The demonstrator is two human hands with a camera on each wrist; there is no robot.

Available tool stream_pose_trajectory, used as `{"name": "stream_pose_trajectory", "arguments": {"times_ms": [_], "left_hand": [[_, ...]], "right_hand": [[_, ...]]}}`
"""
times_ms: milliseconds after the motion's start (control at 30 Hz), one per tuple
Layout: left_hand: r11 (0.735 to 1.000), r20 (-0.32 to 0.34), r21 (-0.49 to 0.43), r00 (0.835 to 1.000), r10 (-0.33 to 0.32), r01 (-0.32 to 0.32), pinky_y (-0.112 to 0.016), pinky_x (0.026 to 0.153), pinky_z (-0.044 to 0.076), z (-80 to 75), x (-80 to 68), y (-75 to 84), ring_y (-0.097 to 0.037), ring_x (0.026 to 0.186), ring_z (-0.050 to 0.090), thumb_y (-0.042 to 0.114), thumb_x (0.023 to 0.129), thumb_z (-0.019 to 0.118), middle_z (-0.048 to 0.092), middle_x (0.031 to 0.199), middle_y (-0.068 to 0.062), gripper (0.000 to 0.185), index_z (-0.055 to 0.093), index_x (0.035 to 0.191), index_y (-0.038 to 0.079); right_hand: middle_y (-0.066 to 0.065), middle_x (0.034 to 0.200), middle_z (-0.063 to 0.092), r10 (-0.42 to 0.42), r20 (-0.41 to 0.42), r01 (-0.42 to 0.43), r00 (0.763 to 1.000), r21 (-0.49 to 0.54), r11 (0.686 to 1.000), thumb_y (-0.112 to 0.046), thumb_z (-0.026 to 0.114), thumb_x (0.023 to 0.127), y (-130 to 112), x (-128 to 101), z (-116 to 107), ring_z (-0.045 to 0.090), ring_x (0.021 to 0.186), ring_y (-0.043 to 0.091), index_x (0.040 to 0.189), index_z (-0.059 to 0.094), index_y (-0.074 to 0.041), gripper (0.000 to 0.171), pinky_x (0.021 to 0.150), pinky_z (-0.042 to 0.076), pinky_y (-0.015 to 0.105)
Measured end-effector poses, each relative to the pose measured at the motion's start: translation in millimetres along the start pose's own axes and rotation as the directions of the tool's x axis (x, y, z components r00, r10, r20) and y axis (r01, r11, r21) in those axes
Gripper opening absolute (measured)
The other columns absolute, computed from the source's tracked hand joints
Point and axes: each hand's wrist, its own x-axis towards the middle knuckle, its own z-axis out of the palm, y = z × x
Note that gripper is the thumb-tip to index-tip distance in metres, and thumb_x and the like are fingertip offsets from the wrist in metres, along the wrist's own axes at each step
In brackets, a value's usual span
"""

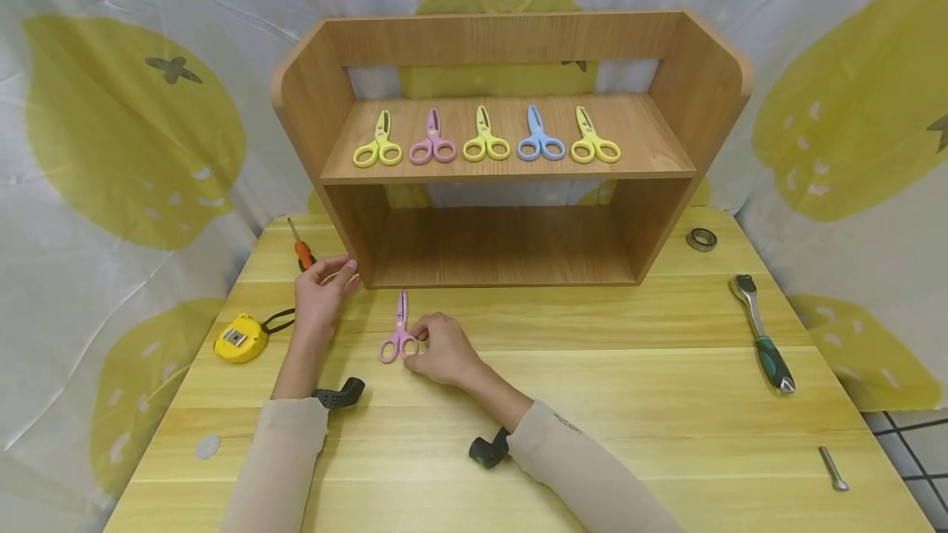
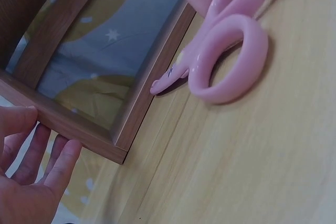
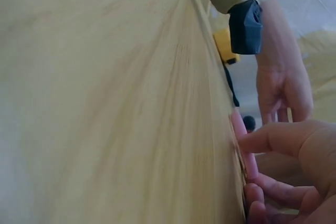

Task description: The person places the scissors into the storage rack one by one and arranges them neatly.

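Note:
Pink scissors (image 1: 401,327) lie on the table before the shelf, with the blades pointing towards it. My right hand (image 1: 444,349) pinches their right finger loop between thumb and fingers. In the left wrist view the scissors (image 2: 231,59) look large, and their tip appears close to the shelf's lower edge. My left hand (image 1: 320,294) touches the lower left front corner of the wooden shelf (image 1: 504,276); its fingers (image 2: 63,163) rest along the outer side. On the upper board stand out yellow scissors (image 1: 484,138), purple scissors (image 1: 433,141) and blue scissors (image 1: 539,136) in a row.
Left of the shelf are an orange-handled screwdriver (image 1: 302,253), a yellow tape measure (image 1: 241,339) and a grey washer (image 1: 208,447). To the right lie a bearing ring (image 1: 701,239), a ratchet wrench (image 1: 761,331) and a bolt (image 1: 833,469). A lemon-print cloth (image 1: 133,270) hangs behind.

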Motion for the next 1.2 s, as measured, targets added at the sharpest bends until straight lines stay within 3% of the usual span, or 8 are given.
{"name": "stream_pose_trajectory", "arguments": {"times_ms": [400,800,933,1033,1200], "left_hand": [[1.000,-0.007,-0.007,1.000,-0.002,0.002,-0.047,0.109,0.053,-0.8,3.1,-2.7,-0.022,0.108,0.070,0.003,0.097,0.069,0.063,0.110,-0.003,0.033,0.062,0.126,-0.011],[1.000,-0.015,-0.008,1.000,0.011,-0.011,-0.045,0.109,0.055,-7.2,16.3,-17.6,-0.018,0.105,0.069,0.011,0.096,0.074,0.063,0.113,-0.002,0.035,0.065,0.125,-0.006],[1.000,-0.006,-0.008,1.000,-0.007,0.007,-0.047,0.111,0.053,-6.6,13.2,-14.3,-0.019,0.106,0.069,0.010,0.096,0.072,0.062,0.113,-0.002,0.035,0.064,0.126,-0.007],[1.000,0.003,-0.004,1.000,-0.020,0.020,-0.048,0.112,0.052,-5.0,8.4,-8.5,-0.020,0.108,0.068,0.008,0.097,0.071,0.062,0.114,-0.003,0.034,0.063,0.127,-0.008],[1.000,0.013,-0.005,1.000,-0.024,0.024,-0.048,0.112,0.051,-2.5,2.8,-1.6,-0.021,0.108,0.069,0.007,0.097,0.071,0.062,0.113,-0.003,0.034,0.063,0.126,-0.008]], "right_hand": [[-0.001,0.082,0.075,0.029,0.071,-0.044,0.997,0.218,0.975,-0.005,0.080,0.086,-1,-7,-15,0.067,0.070,0.006,0.116,0.067,-0.004,0.033,0.058,0.057,0.017],[0.001,0.084,0.078,0.094,0.096,-0.122,0.991,0.361,0.925,-0.009,0.077,0.087,5,-18,-33,0.073,0.073,0.021,0.120,0.071,-0.014,0.034,0.055,0.056,0.022],[0.007,0.087,0.079,0.101,0.094,-0.130,0.990,0.392,0.911,-0.009,0.078,0.087,9,-25,-45,0.076,0.078,0.028,0.121,0.072,-0.015,0.035,0.061,0.062,0.028],[0.015,0.094,0.079,0.098,0.101,-0.133,0.990,0.439,0.889,-0.007,0.077,0.088,10,-33,-59,0.077,0.085,0.034,0.123,0.072,-0.013,0.036,0.072,0.068,0.039],[0.022,0.103,0.077,0.052,0.089,-0.090,0.995,0.495,0.864,-0.006,0.075,0.091,10,-48,-88,0.075,0.096,0.042,0.128,0.069,-0.011,0.038,0.087,0.067,0.052]]}}
